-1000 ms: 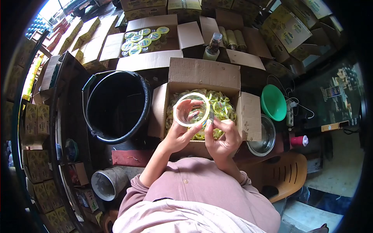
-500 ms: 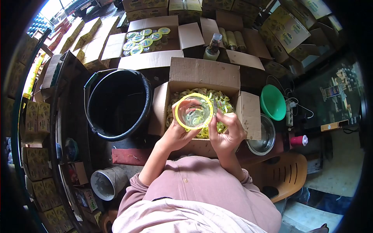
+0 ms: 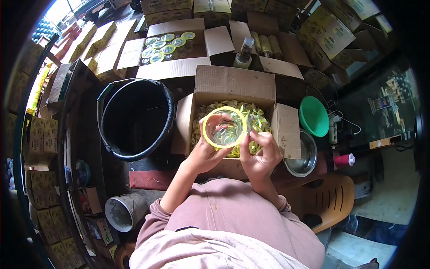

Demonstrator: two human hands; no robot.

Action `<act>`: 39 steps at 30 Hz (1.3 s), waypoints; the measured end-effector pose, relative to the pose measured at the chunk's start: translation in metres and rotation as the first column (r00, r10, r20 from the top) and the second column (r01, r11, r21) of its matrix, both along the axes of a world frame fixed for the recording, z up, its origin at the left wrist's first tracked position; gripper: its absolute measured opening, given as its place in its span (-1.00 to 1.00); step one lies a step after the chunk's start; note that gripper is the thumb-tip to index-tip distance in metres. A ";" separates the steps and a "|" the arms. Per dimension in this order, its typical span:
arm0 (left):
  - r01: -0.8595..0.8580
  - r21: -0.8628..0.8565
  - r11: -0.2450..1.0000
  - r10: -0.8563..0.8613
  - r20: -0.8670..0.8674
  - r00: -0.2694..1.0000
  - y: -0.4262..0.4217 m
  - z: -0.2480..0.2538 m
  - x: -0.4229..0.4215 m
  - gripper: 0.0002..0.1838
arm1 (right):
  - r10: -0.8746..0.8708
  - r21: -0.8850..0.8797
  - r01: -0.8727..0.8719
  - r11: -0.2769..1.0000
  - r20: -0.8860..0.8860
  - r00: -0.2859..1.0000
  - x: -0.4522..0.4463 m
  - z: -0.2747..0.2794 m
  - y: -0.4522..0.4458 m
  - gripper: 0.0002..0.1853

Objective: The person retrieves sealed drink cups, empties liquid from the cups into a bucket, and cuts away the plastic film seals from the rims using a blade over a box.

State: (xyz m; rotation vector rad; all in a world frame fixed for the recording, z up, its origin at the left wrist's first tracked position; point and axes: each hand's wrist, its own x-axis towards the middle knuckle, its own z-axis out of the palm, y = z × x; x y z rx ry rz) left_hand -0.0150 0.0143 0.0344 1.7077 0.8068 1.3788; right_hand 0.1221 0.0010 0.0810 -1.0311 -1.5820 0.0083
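My left hand (image 3: 202, 156) is wrapped round a clear plastic cup (image 3: 224, 132) with a yellow rim, its open mouth turned up towards me. My right hand (image 3: 261, 156) pinches a thin grey blade (image 3: 249, 123), like a small knife, upright against the right side of that rim. Its handle is hidden by my fingers. Both hands are above an open cardboard box (image 3: 235, 83). Yellow and pale strips of trimmings (image 3: 260, 117) fill the box below the cup.
A black bucket (image 3: 104, 121) stands left of the box. A green bowl (image 3: 314, 116) and a metal bowl (image 3: 309, 154) are at the right. Behind, another carton (image 3: 174, 68) holds several sealed cups, near a bottle (image 3: 244, 53). A grey pail (image 3: 125, 213) sits lower left, a chair (image 3: 329, 197) lower right.
The blade has shifted very slightly along the right side of the cup's rim, and my right hand with it. The view has tilted a little; the cup stays in my left hand.
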 end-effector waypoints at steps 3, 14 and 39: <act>0.083 0.007 0.997 -0.083 0.068 0.994 -0.001 0.001 0.000 -0.26 | 0.007 -0.001 -0.007 1.000 -0.011 1.000 0.003 0.001 0.004 -0.79; 0.287 -0.107 0.952 -0.224 0.394 0.892 -0.002 0.006 0.003 -0.26 | 0.092 -0.032 -0.097 0.995 -0.123 0.988 0.007 0.001 -0.002 -0.81; 0.009 -0.071 0.997 -0.002 0.097 0.995 0.002 0.005 0.004 -0.20 | 0.006 -0.069 -0.008 0.998 -0.025 1.000 0.000 -0.006 -0.004 -0.82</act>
